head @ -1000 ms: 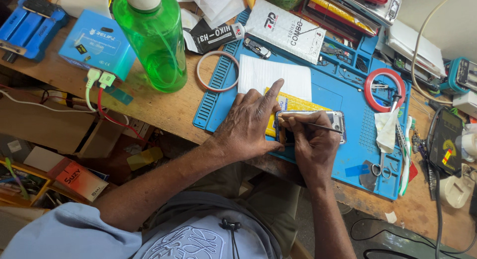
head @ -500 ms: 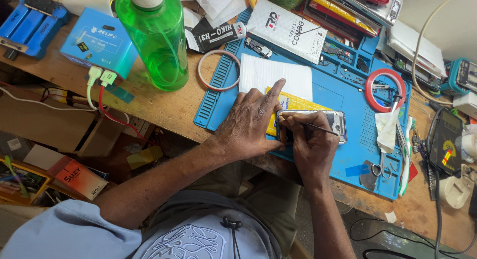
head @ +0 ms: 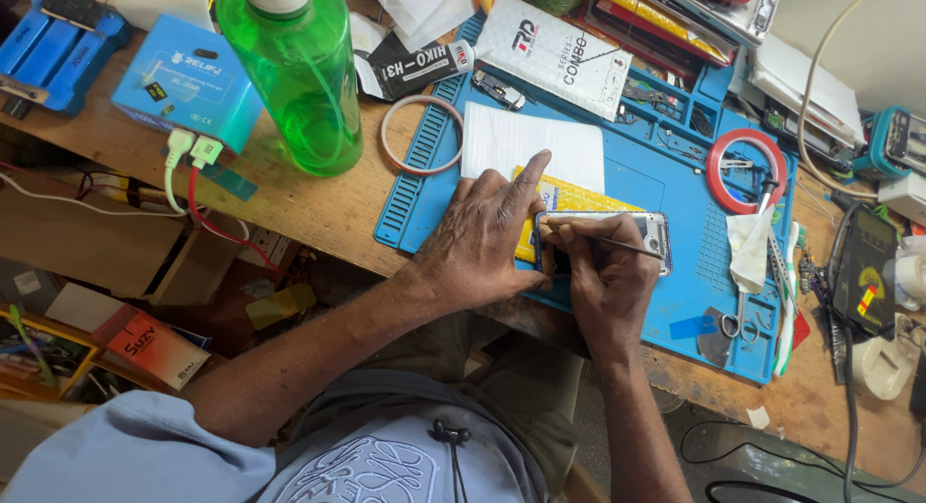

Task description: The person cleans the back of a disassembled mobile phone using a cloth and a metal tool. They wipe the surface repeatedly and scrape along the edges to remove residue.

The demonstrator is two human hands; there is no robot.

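A blue box sits at the far left of the wooden bench, with a green bottle just beside it; next comes the blue mat, holding a white paper and a yellow packet; the left hand lies flat with fingers spread, forefinger stretched over the paper, pressing down the end of a phone that rests on the mat; the right hand pinches a thin tool laid across the phone; further right lie a red ring and a crumpled tissue.
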